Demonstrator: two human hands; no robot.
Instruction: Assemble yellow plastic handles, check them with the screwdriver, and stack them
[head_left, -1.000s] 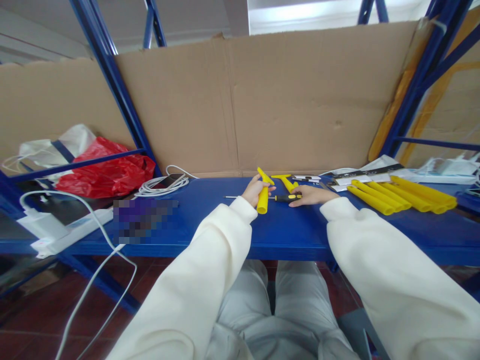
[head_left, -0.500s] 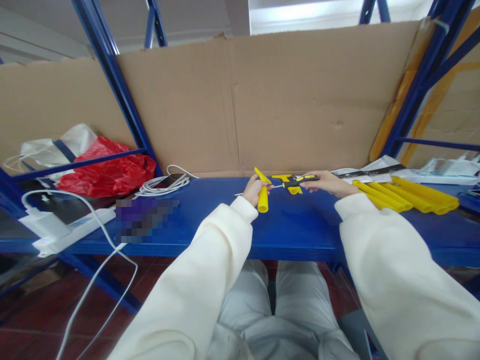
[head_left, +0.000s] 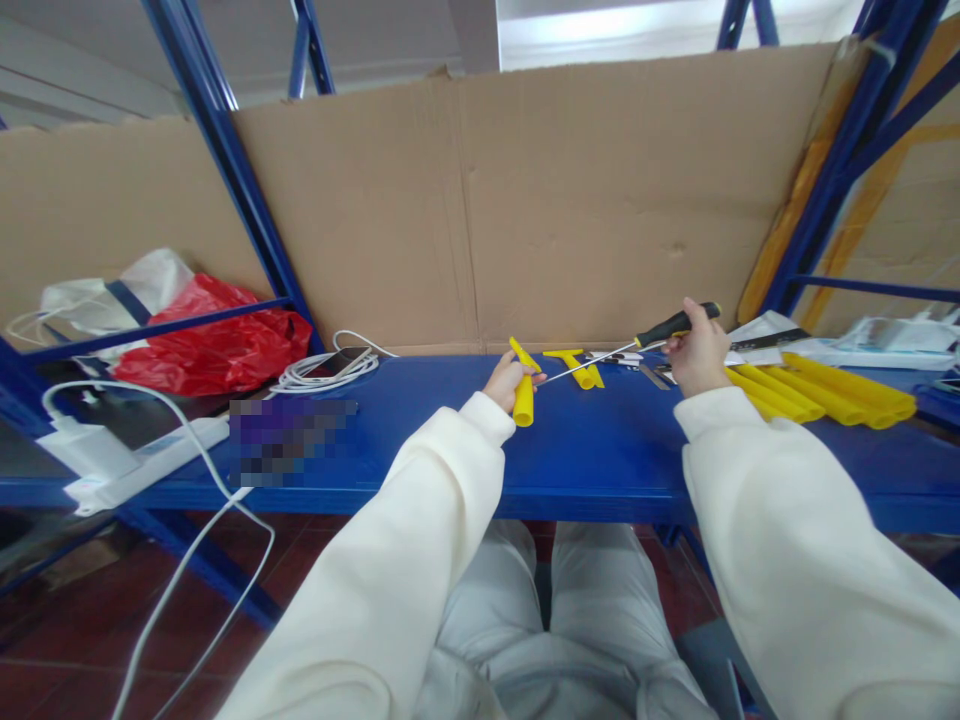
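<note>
Cardboard (head_left: 600, 200) stands as the backdrop along the far side of the bench. Blue bench (head_left: 427, 440) spans the scene left to right, blue posts (head_left: 217, 150) at both ends. White sleeves (head_left: 442, 470) come in from the near side, left and right.

Left end: red bag (head_left: 217, 340) at the far side, pale bag (head_left: 150, 275) just left of it. Nearer, white power strip (head_left: 184, 440) with a charger (head_left: 94, 450) plugged in. Pixelated patch right of the strip, can't tell what's under it. White cable coil (head_left: 315, 375) lies just beyond that.

Right end: row of yellow tubes (head_left: 847, 390) side by side on the bench; a second white strip (head_left: 862, 355) beyond them.

Right hand (head_left: 701, 350) is closed on the handle of the screwdriver (head_left: 667, 328), right of centre. Handle up and right, shaft slanting down left to the left hand's fingers. Can't tell if the tip touches the part.

Left hand (head_left: 504, 380) is closed around a yellow T (head_left: 523, 405), centre, open end toward the near side.

Second T (head_left: 581, 372) lies on the bench between the hands, under the shaft line. Small metal bits (head_left: 656, 377) sit just right of it.
</note>
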